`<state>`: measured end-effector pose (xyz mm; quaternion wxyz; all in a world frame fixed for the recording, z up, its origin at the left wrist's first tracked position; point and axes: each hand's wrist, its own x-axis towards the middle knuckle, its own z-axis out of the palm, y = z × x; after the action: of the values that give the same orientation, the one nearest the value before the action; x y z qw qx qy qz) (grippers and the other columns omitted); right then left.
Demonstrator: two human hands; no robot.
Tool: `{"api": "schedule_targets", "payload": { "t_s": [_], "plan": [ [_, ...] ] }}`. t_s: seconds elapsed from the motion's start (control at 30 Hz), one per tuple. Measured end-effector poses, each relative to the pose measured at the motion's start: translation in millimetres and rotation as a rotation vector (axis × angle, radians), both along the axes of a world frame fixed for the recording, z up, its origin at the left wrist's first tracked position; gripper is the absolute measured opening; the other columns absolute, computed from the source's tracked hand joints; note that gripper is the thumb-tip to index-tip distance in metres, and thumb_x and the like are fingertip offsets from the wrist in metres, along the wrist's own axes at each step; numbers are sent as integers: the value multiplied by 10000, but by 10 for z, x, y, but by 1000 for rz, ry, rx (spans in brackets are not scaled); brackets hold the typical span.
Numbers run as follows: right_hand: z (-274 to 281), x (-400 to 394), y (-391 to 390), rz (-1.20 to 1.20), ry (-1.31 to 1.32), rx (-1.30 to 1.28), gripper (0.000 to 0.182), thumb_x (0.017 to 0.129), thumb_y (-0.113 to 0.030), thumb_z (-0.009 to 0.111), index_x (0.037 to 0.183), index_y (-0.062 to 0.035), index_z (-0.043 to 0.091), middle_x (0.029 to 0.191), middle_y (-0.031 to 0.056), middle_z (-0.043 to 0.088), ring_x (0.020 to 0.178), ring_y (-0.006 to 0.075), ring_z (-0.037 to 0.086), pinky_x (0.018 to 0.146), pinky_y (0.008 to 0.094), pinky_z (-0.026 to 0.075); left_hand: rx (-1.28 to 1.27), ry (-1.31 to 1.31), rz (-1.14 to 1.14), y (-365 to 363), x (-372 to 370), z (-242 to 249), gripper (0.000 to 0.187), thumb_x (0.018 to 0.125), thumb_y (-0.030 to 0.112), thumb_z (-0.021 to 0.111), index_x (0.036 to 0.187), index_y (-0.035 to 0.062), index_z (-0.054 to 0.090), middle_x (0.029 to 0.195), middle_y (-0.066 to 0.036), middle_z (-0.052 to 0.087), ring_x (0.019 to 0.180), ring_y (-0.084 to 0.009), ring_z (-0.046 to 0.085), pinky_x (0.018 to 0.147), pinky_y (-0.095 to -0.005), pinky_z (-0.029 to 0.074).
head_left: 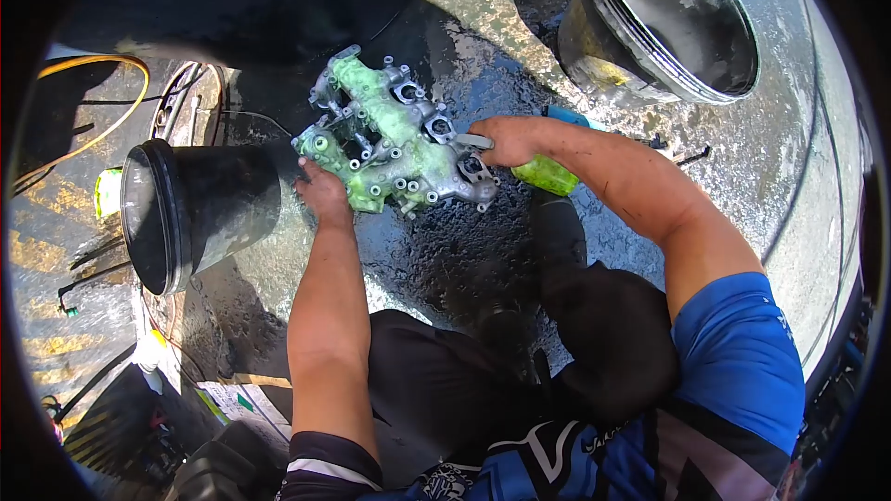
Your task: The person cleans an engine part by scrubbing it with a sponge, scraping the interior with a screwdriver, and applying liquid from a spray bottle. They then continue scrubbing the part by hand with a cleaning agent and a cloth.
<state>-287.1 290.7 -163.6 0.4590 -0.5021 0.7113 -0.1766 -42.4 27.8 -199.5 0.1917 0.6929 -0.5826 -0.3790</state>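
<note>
While the wet concrete floor (798, 176) glistens all around, a cast metal manifold (394, 134) lies flat on it in the middle of the scene, smeared with green foamy cleaner and full of round ports and bolt holes. Left hand (322, 193) sits at the near left corner of that casting, fingers curled against its edge, so that grip is pressed on the part, though I can't tell how far the fingers wrap under it. Right hand (506, 141) is at the right end of the manifold, closed around a brush handle (473, 141) that pokes toward the ports. Just behind that wrist there's a green bottle with a blue cap (549, 172) lying on the floor, partly hidden by the forearm. A black bucket (200, 209) lies tipped on its side to the left, mouth facing left, close to the casting. Another black bucket (664, 23) stands at the far right, well apart. A yellow hose (93, 65) loops at the far left.
</note>
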Motion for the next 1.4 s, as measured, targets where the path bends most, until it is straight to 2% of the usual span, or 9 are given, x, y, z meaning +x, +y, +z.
{"api": "schedule_targets", "payload": {
  "t_s": [0.2,0.37,0.7,0.8,0.93,1.1,1.2,1.3,1.4],
  "plan": [
    [-85,-96,-180,-65,85,91,428,838,-257,679,1188,-11,690,1223,234,691,1165,396,649,1029,458,500,-102,-696,-287,155,-212,94,1156,792,790,652,1554,-18,328,1552,-292,390,1436,-448,386,1212,-491,286],
    [-126,-126,-230,-27,44,69,452,834,-273,678,1206,-18,688,1260,236,675,1190,395,635,1042,452,492,46,-468,-243,-56,-107,45,1076,729,469,812,1556,-9,317,1539,-302,396,1386,-436,458,1153,-454,404],
    [22,-420,-560,-138,-49,12,464,835,-254,678,1237,-21,678,1243,241,683,1171,388,647,1027,432,501,337,141,-92,-370,355,-551,1109,787,328,807,1603,-26,145,1533,-244,451,1376,-338,480,1150,-418,410],
    [47,-434,-815,-128,-2,-65,470,839,-256,672,1240,-10,673,1239,252,681,1175,397,643,1034,436,498,403,117,-120,-449,383,-602,995,805,265,786,1564,-10,204,1400,-233,551,1189,-336,599,988,-429,518],
    [-101,-388,-1080,-153,113,-88,484,855,-274,663,1247,9,657,1272,260,661,1219,414,617,1062,453,480,361,21,-31,-460,429,-785,629,848,223,742,1359,-81,536,1203,-211,680,927,-311,731,778,-424,616],
    [20,-393,-1227,-133,52,-157,563,869,-275,671,1326,47,601,1363,279,601,1279,422,570,1116,423,445,365,13,-236,-559,556,-984,608,871,310,758,1304,-90,608,1263,-209,675,986,-304,725,835,-420,596],
    [111,-362,-1332,-95,128,-143,518,872,-273,648,1290,30,613,1342,265,616,1273,403,583,1101,440,454,324,-129,-310,-517,477,-885,657,878,355,761,1343,-81,600,1330,-215,652,1119,-312,685,938,-412,557],
    [363,-339,-1358,-123,54,-32,517,877,-267,644,1296,33,606,1372,267,595,1296,398,566,1112,444,447,374,-521,-418,-394,273,-574,531,983,524,512,1398,209,618,1520,-172,512,1443,-396,222,1164,-496,261],
    [128,-321,-1404,-98,137,-204,490,879,-264,642,1275,26,623,1347,264,613,1285,399,573,1105,447,450,358,-773,-614,-341,160,-392,532,1043,594,358,1411,329,636,1539,-145,524,1576,-431,60,1249,-566,117]
  ]
}}
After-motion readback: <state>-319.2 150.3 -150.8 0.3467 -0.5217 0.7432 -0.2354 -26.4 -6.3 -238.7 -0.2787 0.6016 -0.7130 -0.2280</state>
